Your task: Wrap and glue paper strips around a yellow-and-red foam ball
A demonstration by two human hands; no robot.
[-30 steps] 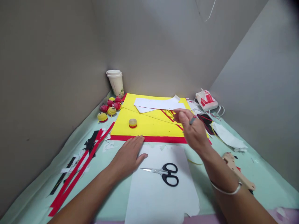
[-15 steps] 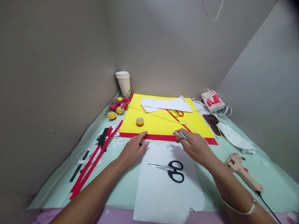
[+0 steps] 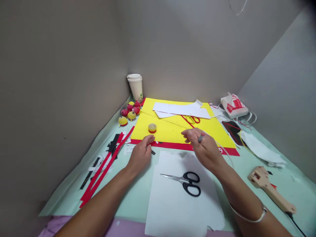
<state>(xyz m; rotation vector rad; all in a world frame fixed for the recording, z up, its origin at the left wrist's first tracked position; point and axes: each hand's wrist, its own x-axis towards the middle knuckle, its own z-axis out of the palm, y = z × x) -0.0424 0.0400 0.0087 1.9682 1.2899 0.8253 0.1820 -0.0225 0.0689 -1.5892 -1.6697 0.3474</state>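
Observation:
My left hand (image 3: 140,153) rests at the near edge of the yellow foam sheet (image 3: 170,130), fingers curled and pinched on a small dark scrap at the sheet's red border (image 3: 172,145). My right hand (image 3: 203,148) hovers over that border to the right, fingers closed around a thin white strip (image 3: 225,151) that trails off to the right, with a small pen-like tip between the fingers. Black-handled scissors (image 3: 189,182) lie on a white paper sheet (image 3: 182,197) just below both hands. A small yellow and red round piece (image 3: 152,128) sits on the foam.
A paper cup (image 3: 135,86) stands in the back corner. Red and yellow paper balls (image 3: 129,112) lie left of the foam. Red and black strips (image 3: 103,168) run along the left. A wooden-coloured glue gun (image 3: 270,189) lies at right, near white scraps (image 3: 259,148) and a red-white packet (image 3: 234,104).
My right hand came down from above the foam to its near edge, then lifted slightly with the strip. My left hand slid forward to the red border and curled its fingers.

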